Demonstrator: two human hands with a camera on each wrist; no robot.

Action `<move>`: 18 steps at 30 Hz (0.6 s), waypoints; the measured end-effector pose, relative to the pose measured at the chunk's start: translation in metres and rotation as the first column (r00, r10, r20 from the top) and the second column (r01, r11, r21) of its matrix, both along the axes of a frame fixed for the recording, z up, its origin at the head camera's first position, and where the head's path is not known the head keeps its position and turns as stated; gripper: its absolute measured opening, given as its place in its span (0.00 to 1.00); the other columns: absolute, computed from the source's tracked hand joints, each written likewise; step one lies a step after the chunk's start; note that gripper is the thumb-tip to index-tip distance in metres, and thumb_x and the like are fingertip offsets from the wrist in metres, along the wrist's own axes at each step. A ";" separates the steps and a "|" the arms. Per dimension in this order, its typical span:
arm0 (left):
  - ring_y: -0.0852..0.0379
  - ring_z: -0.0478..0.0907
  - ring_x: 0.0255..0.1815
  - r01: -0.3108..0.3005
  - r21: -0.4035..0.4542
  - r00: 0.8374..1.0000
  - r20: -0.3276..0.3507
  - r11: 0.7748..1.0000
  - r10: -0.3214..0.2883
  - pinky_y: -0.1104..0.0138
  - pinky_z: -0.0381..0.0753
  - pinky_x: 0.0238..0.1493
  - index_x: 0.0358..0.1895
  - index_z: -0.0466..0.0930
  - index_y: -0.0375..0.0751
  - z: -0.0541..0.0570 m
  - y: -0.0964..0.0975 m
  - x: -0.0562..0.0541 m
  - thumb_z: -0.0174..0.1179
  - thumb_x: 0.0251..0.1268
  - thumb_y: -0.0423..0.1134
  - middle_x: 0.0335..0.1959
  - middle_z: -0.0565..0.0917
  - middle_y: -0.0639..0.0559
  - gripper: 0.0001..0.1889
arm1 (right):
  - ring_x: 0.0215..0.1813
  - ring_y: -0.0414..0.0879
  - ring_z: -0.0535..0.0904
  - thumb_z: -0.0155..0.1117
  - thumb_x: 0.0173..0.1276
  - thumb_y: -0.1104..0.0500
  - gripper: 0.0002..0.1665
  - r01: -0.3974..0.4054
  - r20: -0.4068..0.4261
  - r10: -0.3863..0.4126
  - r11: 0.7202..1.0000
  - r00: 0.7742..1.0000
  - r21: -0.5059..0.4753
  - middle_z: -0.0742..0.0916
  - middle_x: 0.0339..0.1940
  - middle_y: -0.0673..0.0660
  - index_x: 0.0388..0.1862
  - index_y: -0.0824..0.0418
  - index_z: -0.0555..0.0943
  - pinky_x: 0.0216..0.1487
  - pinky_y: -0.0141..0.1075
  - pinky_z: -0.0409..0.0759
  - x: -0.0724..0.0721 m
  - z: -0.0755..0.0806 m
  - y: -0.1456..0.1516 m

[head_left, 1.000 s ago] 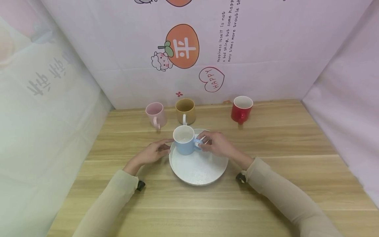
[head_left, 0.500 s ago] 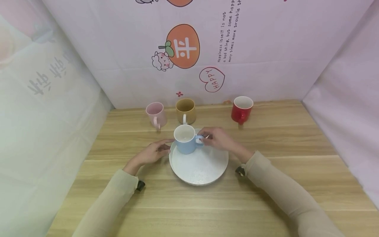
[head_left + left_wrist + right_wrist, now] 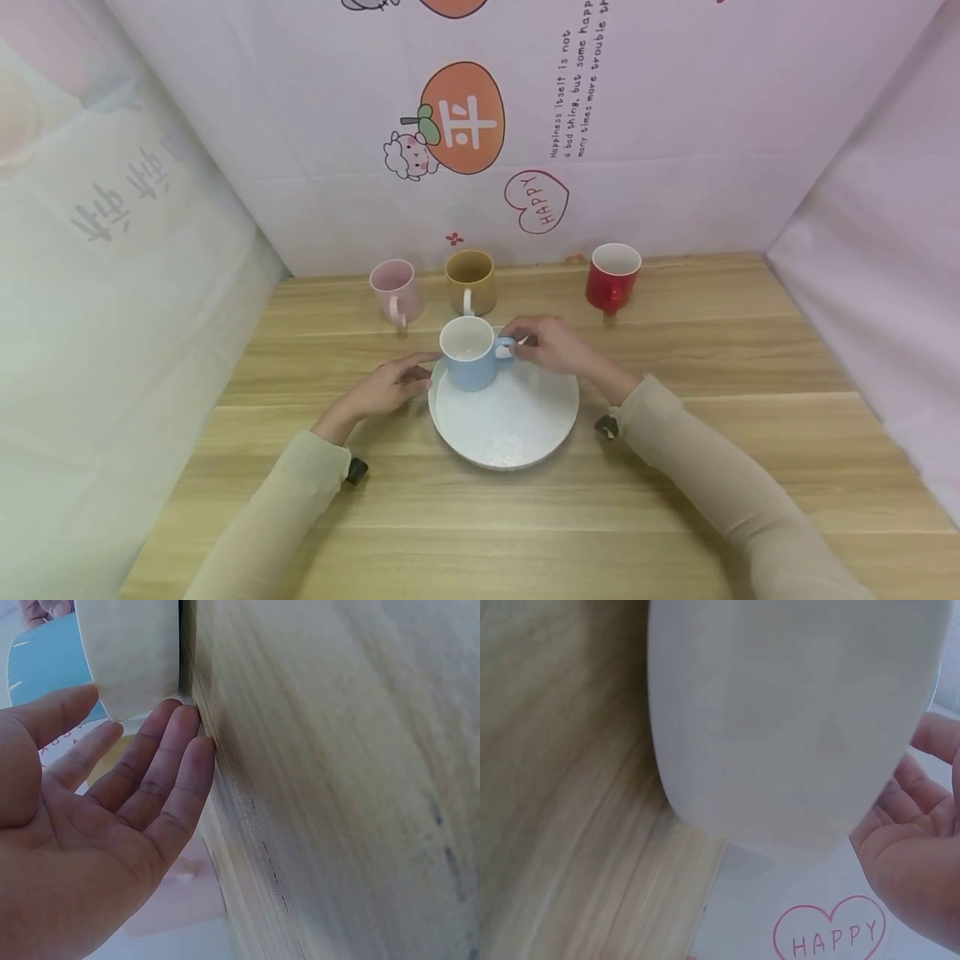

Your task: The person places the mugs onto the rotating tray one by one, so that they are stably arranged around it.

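Shows white tray (image 3: pixel 780 727) across the centre, wood-grained bench (image 3: pixel 577 787) at left; right grip (image 3: pixel 919 844) partly hidden behind tray; below, 1 red heart (image 3: pixel 831 931) lettered "HAPPY" on cloth (image 3: pixel 742 915).

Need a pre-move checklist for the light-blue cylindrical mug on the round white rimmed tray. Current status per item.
1. Light-blue cylindrical mug upright: ok.
2. Right hand on the mug's handle: ok, pinching it.
3. Mug inside the rim of the round white tray: ok, near the far-left edge.
4. Left hand bracing the tray: cannot tell; fingers at the rim, grip not evident.
5. Gap to the mustard-yellow cylindrical mug: cannot tell; its white handle nearly meets the blue mug's rim in the head view.
6. Red cylindrical mug apart from the tray: ok.
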State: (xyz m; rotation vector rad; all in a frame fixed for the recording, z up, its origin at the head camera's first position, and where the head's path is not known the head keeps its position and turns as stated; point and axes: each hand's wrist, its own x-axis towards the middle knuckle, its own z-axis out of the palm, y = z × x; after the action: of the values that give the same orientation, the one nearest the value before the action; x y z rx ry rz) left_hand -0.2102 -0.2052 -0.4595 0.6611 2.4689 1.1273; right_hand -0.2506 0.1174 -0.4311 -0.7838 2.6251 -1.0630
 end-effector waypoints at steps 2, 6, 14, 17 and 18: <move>0.45 0.81 0.61 -0.001 0.002 1.000 -0.003 1.000 0.001 0.52 0.81 0.63 0.75 0.65 0.46 0.001 0.000 0.000 0.55 0.75 0.37 0.62 0.82 0.40 0.27 | 0.48 0.49 0.86 0.65 0.69 0.61 0.13 0.000 0.001 0.000 1.000 1.000 0.002 0.90 0.50 0.55 0.52 0.53 0.84 0.54 0.44 0.86 -0.001 0.001 0.000; 0.45 0.82 0.60 0.007 0.005 1.000 -0.023 1.000 -0.007 0.52 0.80 0.63 0.74 0.65 0.45 0.002 -0.001 0.000 0.55 0.75 0.36 0.62 0.81 0.40 0.27 | 0.50 0.50 0.86 0.64 0.70 0.62 0.13 0.007 0.017 -0.007 1.000 1.000 0.011 0.89 0.52 0.56 0.53 0.53 0.83 0.55 0.45 0.86 -0.003 0.003 -0.001; 0.45 0.82 0.60 0.005 -0.005 1.000 -0.003 1.000 -0.005 0.52 0.80 0.63 0.75 0.65 0.45 0.004 0.000 0.000 0.55 0.75 0.36 0.62 0.82 0.40 0.27 | 0.55 0.53 0.85 0.63 0.71 0.62 0.15 0.014 0.037 -0.016 0.999 0.999 0.041 0.88 0.56 0.57 0.55 0.54 0.82 0.59 0.47 0.84 -0.007 0.009 -0.004; 0.46 0.82 0.60 0.006 -0.014 1.000 0.001 1.000 -0.006 0.53 0.81 0.61 0.75 0.64 0.46 0.003 0.001 0.001 0.54 0.76 0.37 0.61 0.82 0.41 0.27 | 0.56 0.53 0.85 0.63 0.71 0.62 0.15 0.015 0.035 -0.017 0.998 0.999 0.059 0.88 0.56 0.56 0.55 0.53 0.82 0.60 0.48 0.84 -0.008 0.009 -0.004; 0.46 0.82 0.60 0.008 -0.014 1.000 -0.001 1.000 -0.008 0.53 0.81 0.61 0.75 0.64 0.45 0.003 0.001 0.001 0.54 0.76 0.37 0.61 0.83 0.41 0.27 | 0.57 0.53 0.85 0.63 0.71 0.62 0.15 0.015 0.036 -0.017 0.998 0.999 0.062 0.88 0.56 0.56 0.55 0.53 0.82 0.60 0.48 0.84 -0.008 0.009 -0.004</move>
State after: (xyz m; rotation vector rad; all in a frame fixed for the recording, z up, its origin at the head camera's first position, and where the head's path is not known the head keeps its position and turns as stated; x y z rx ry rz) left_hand -0.2093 -0.2045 -0.4565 0.6673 2.4703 1.1055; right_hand -0.2589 0.1130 -0.4216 -0.7246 2.6242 -0.9860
